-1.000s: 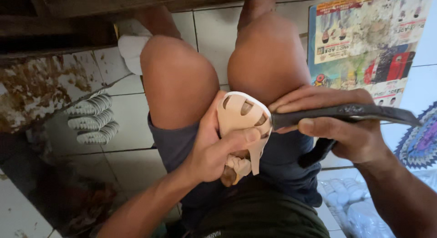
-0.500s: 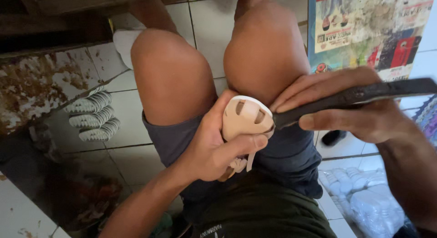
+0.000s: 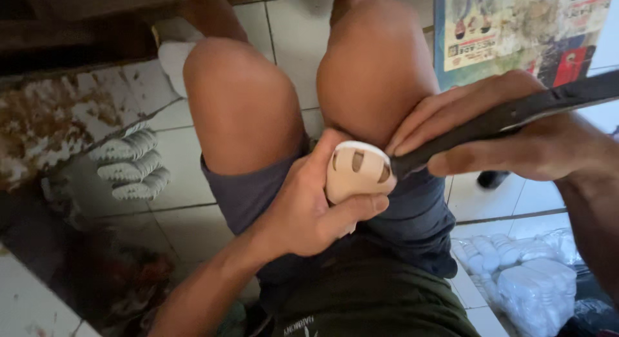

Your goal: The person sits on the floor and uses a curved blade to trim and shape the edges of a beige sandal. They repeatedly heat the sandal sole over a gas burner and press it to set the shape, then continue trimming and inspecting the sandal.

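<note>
Left hand wraps around a cream shoe sole piece with cut-out slots, held over the lap between the bare knees. Right hand is clamped on a dark knife handle, its tip touching the sole's right edge. White shoe soles lie on the tiled floor, left.

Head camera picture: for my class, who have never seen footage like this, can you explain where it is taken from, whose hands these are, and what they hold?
The camera sits on a seated person's head and looks down at their own lap, bare knees and a tiled floor. The left hand grips a small pale carved piece with cut-out slots. The right hand holds a long dark tool, its tip touching the piece's edge. On the floor lie pale ridged items on the left, a printed poster at upper right, and a bag of white pieces at lower right.
</note>
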The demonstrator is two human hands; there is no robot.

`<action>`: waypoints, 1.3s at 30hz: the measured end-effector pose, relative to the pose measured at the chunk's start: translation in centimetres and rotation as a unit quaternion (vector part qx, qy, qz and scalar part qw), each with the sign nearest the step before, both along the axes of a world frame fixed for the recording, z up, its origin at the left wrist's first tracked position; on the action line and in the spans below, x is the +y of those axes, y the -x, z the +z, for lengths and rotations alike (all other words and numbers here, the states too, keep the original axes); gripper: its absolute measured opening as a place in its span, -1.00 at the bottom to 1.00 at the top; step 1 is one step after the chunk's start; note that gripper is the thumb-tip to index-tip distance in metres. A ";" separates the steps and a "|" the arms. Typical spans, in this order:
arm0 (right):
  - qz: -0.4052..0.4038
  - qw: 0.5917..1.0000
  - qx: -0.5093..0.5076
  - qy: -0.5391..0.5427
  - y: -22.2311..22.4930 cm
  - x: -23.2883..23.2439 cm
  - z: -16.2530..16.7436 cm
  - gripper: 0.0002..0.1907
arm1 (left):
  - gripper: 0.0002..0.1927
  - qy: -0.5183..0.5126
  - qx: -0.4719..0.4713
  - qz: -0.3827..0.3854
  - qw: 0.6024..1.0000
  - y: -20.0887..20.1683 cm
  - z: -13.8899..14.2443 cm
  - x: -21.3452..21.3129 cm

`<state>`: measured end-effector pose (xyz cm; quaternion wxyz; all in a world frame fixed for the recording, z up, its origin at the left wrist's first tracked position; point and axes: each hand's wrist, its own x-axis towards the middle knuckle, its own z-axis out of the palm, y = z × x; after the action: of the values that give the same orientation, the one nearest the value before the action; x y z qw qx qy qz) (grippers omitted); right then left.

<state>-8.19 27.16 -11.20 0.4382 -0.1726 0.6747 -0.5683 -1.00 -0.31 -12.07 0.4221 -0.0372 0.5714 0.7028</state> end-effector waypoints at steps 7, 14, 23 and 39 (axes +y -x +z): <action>0.050 0.993 0.086 0.067 1.2 0.0 0.3 -0.75 | -0.57 0.005 0.140 0.013 0.990 -0.4 -0.7 -0.1; 0.177 0.978 0.052 -0.093 1.7 -0.9 0.6 -0.70 | -0.53 0.077 0.198 -0.027 0.977 -0.7 -0.8 0.1; 0.121 0.992 0.020 0.017 2.9 -3.2 2.6 -0.74 | -0.55 0.106 0.327 -0.032 0.939 -2.0 -1.0 0.5; -0.300 0.913 -0.104 0.254 -4.3 0.2 1.8 -0.73 | 0.10 -0.305 0.128 0.323 0.887 0.3 8.9 -4.4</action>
<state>-3.93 27.39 -9.36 0.2560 -0.0070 0.4781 -0.8402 -1.35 -4.70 -3.12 0.0859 0.0009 0.3345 0.9385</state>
